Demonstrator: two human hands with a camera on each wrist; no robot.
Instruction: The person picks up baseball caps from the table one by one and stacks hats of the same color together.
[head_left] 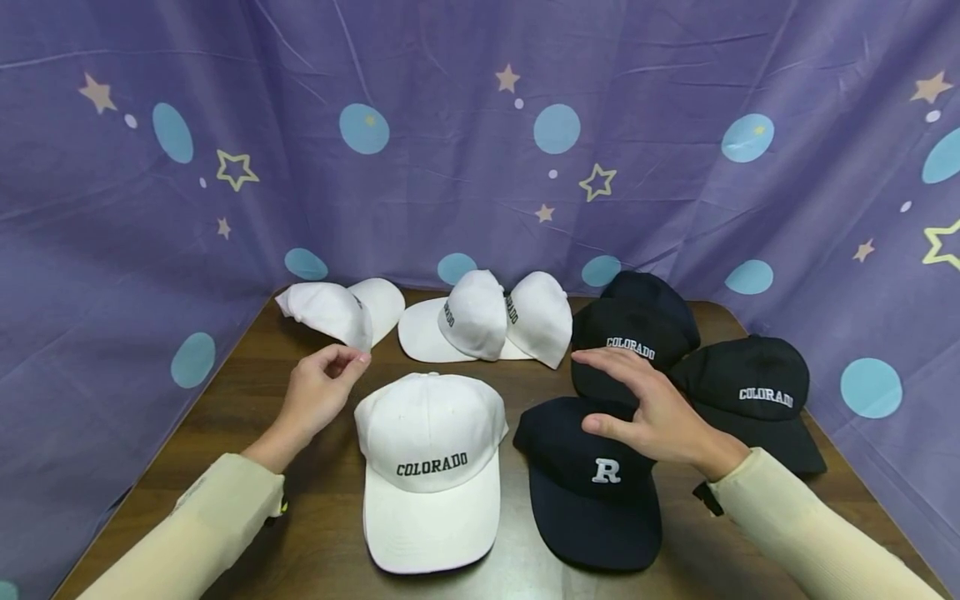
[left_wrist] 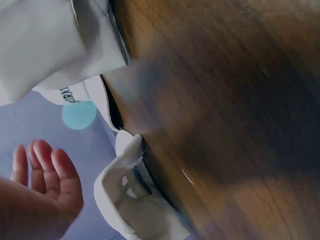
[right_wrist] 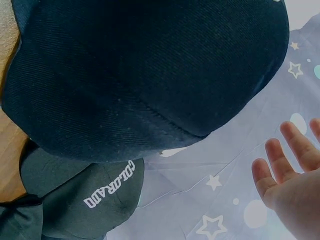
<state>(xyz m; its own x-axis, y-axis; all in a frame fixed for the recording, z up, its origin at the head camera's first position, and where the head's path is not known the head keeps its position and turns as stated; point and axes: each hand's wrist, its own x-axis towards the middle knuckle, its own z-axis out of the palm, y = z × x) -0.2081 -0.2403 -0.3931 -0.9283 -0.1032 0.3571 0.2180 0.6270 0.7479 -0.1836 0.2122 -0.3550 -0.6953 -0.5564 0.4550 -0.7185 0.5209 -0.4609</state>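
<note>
A white cap lettered COLORADO (head_left: 431,521) sits at the front middle of the table, brim toward me. Beside it on the right is a navy cap with a white R (head_left: 596,525). My left hand (head_left: 322,396) hovers left of the front white cap, fingers loosely bent and holding nothing; in the left wrist view it is apart from the caps. Over the back of the navy cap hangs my right hand (head_left: 656,408), fingers extended and thumb spread, gripping nothing. In the right wrist view, that hand (right_wrist: 295,175) is clear of the navy cap (right_wrist: 150,75).
A white cap (head_left: 318,310) lies on its side at the back left. Two more white caps (head_left: 476,317) overlap at the back middle. Black caps (head_left: 630,321) stand bunched at the back right, another (head_left: 750,387) at the right edge. A purple curtain (head_left: 480,50) hangs behind the wooden table (head_left: 315,533).
</note>
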